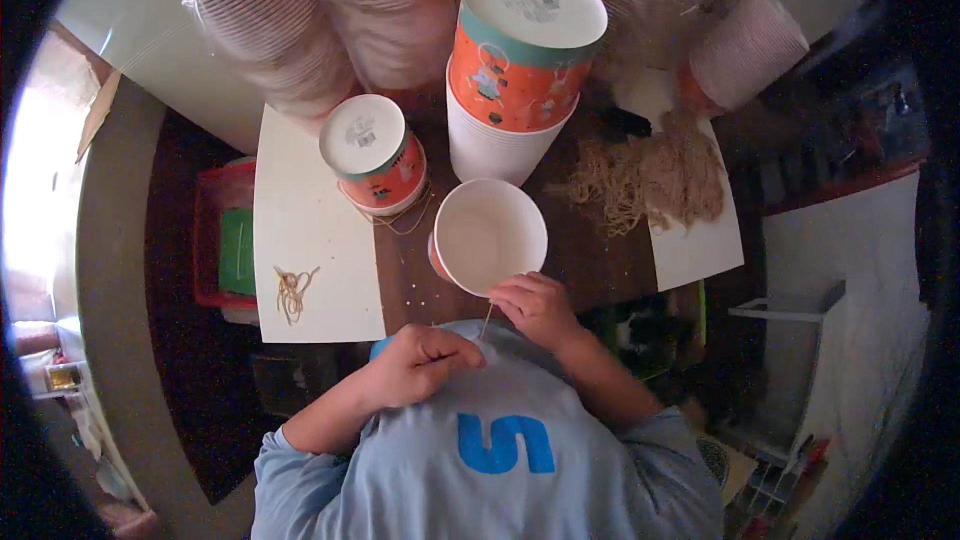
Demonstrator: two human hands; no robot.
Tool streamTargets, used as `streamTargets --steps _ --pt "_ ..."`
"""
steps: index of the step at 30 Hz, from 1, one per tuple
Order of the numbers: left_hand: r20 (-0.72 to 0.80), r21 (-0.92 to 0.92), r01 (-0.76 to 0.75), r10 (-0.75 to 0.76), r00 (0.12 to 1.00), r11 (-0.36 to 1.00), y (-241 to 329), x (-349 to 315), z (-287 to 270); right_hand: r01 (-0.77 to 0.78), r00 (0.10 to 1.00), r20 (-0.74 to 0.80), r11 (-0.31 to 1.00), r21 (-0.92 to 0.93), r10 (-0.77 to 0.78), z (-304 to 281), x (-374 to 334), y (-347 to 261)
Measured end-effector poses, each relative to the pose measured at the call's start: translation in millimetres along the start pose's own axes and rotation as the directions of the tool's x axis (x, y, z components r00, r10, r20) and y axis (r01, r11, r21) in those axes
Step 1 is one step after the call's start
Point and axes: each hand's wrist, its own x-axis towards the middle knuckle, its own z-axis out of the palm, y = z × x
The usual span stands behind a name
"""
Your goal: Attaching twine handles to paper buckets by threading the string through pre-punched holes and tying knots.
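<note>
A white-lined paper bucket (505, 202) with an orange outside stands at the near middle of the table, its mouth tilted toward me. My right hand (538, 310) is closed at its near rim, the fingers bent over the edge. From that spot a thin tan cord (487, 320) runs down, drawn straight, to my left hand (430, 365). The left fingers are pinched on the cord, close to my shirt. How the cord meets the bucket wall is hidden by the right fingers.
Behind the bucket rises a tall stack of buckets (520, 90), top one upside down. An upturned bucket with cord (375, 155) stands left. Loose cord (650, 180) lies right, a small bundle (293, 292) left. Wrapped bucket stacks (390, 10) line the back.
</note>
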Motion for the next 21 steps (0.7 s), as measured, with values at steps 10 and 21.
streamTargets --steps 10,21 --pt "0.005 0.163 0.019 -0.02 1.0 0.986 -17 0 -62 0.26 0.906 0.403 0.918 -0.298 -0.126 -57 2 31" --pt "-0.121 0.238 -0.051 0.081 0.989 0.97 16 4 -77 -0.111 0.964 0.253 0.985 0.129 0.076 -73 41 -37"
